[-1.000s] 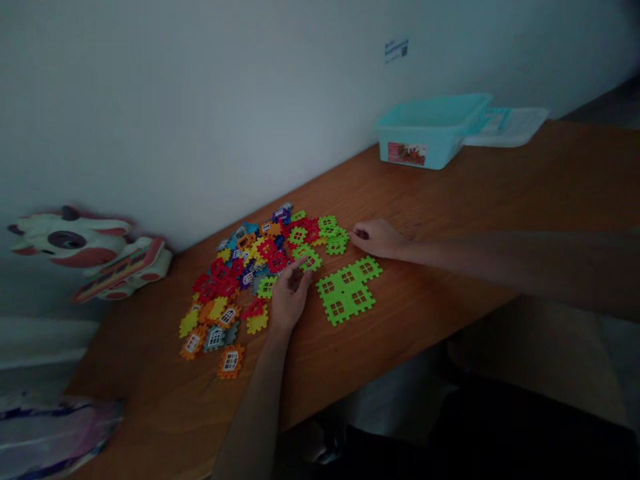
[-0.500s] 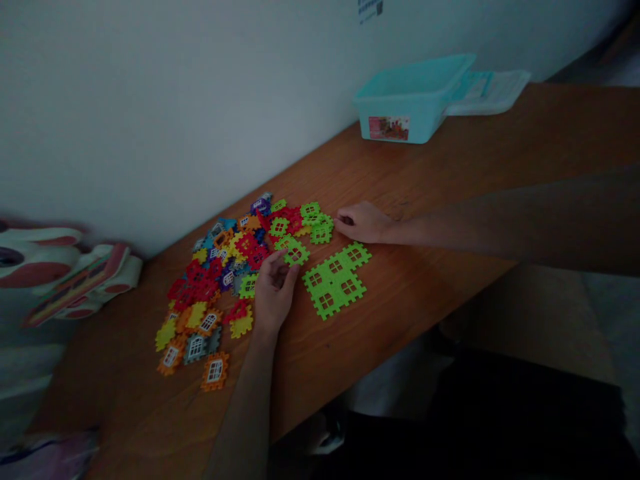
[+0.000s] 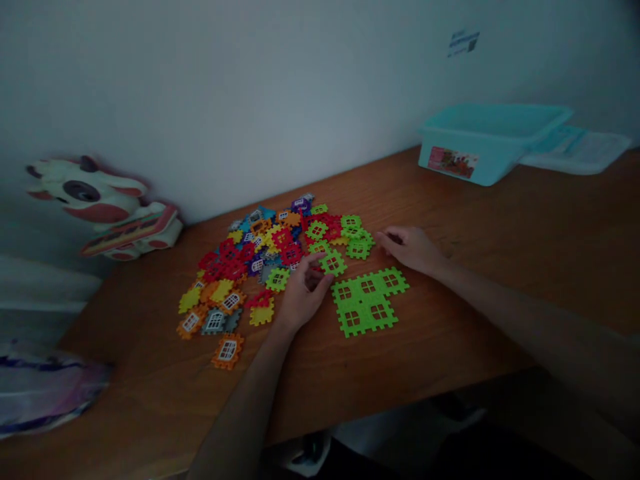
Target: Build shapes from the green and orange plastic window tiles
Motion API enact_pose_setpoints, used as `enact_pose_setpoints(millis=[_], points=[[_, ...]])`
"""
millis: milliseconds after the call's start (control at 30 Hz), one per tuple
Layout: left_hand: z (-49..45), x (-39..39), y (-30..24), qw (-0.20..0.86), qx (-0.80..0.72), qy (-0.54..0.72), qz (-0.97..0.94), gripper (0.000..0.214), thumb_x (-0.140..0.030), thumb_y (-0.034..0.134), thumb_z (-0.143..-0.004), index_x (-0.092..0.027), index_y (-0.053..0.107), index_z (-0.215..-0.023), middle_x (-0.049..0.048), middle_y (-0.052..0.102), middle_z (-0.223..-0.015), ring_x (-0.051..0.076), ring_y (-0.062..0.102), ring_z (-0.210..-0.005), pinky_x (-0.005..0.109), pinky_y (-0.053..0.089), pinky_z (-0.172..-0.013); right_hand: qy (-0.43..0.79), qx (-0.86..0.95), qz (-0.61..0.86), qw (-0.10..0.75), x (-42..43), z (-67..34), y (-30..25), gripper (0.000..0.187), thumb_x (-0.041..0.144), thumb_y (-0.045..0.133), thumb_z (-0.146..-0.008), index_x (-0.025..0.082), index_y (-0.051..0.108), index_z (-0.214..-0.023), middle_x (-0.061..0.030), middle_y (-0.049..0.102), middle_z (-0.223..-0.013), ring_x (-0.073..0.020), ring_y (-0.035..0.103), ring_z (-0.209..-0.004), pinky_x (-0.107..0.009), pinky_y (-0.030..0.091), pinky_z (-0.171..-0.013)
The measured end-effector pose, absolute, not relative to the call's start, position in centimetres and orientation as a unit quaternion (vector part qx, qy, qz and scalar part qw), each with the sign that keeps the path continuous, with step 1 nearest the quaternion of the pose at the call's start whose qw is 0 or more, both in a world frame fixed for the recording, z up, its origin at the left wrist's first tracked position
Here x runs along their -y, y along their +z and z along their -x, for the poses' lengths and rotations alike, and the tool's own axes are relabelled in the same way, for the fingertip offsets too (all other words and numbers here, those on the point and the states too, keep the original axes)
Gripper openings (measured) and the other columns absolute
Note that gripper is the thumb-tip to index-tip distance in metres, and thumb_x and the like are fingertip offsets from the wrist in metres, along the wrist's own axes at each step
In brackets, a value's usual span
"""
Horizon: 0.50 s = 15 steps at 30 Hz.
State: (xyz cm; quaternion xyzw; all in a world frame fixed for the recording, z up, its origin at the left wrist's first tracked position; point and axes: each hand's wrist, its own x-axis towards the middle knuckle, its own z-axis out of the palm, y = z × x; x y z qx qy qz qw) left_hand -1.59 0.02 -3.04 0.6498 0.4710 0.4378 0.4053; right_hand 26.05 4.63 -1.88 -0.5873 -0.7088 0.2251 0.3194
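1. At the far left, against the white wall [image 3: 225, 100], I see a white-and-pink cartoon animal toy [image 3: 85, 193]. Below it, at the left end of the wooden tabletop [image 3: 450, 347], lies a crumpled plastic bag [image 3: 45, 390].
2. In the middle of the tabletop sits a loose pile of interlocking plastic window tiles [image 3: 250, 267] in red, yellow, orange, blue, purple, grey and green. A lone orange tile [image 3: 227, 351] lies just off its near edge.
3. My left hand [image 3: 305, 297] is partly curled at the pile's right side, with my fingertips [image 3: 320, 275] at a loose green tile [image 3: 331, 263]. I cannot tell whether they are gripping it.
4. Just right of that hand, an assembled green tile panel [image 3: 369, 302] lies flat on the tabletop, apart from the pile.
5. My right hand [image 3: 410, 248] is empty and loosely curled, palm down on the far side of the panel. Its fingers sit just beside a cluster of green tiles [image 3: 359, 240] at the pile's edge.
6. At the far right, a teal plastic storage box [image 3: 465, 147] stands against the wall, touching its pale lid [image 3: 575, 152].
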Motion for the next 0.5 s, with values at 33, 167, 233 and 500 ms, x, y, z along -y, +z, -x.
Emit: enact_pose_setpoints(millis=[33,167,233,500], points=[[1.6,-0.1,-3.1,0.411,-0.465,0.439,-0.650,0.044,-0.034,0.075,-0.086,-0.023,0.061,-0.126,0.0042,0.063,-0.099,0.013,0.066,-0.071,0.024,0.055,-0.061,0.241,0.695,0.593,0.327,-4.8,-26.0,-1.7,0.045,0.054,0.047,-0.098,0.022,0.057,-0.067,-0.0028,0.062,-0.063,-0.0173,0.054,-0.058,-0.031,0.034,-0.058],[1.8,-0.5,-3.1,0.433,-0.445,0.458,-0.636,0.047,-0.031,0.077,-0.085,-0.023,0.061,-0.128,0.0033,0.062,-0.101,0.013,0.066,-0.075,0.026,0.057,-0.067,0.288,0.720,0.534,0.336,-5.5,-24.4,-0.1,0.044,0.058,0.052,-0.095,0.021,0.065,-0.075,-0.0025,0.064,-0.067,-0.0164,0.054,-0.060,-0.030,0.036,-0.058],[2.0,-0.7,-3.1,0.446,-0.435,0.467,-0.627,0.047,-0.032,0.077,-0.084,-0.024,0.062,-0.128,0.0027,0.062,-0.099,0.013,0.066,-0.078,0.027,0.058,-0.071,0.299,0.751,0.484,0.336,-5.7,-23.1,0.9,0.041,0.056,0.054,-0.096,0.021,0.070,-0.085,-0.0017,0.065,-0.069,-0.0154,0.054,-0.060,-0.029,0.038,-0.058],[2.1,-0.7,-2.4,0.484,-0.407,0.466,-0.619,0.048,-0.041,0.074,-0.089,-0.025,0.064,-0.134,0.0057,0.071,-0.104,0.018,0.069,-0.093,0.031,0.058,-0.084,0.398,0.772,0.380,0.317,-4.9,-19.8,0.4,0.039,0.051,0.069,-0.090,0.023,0.071,-0.118,-0.0003,0.068,-0.080,-0.0161,0.059,-0.070,-0.029,0.045,-0.062]])
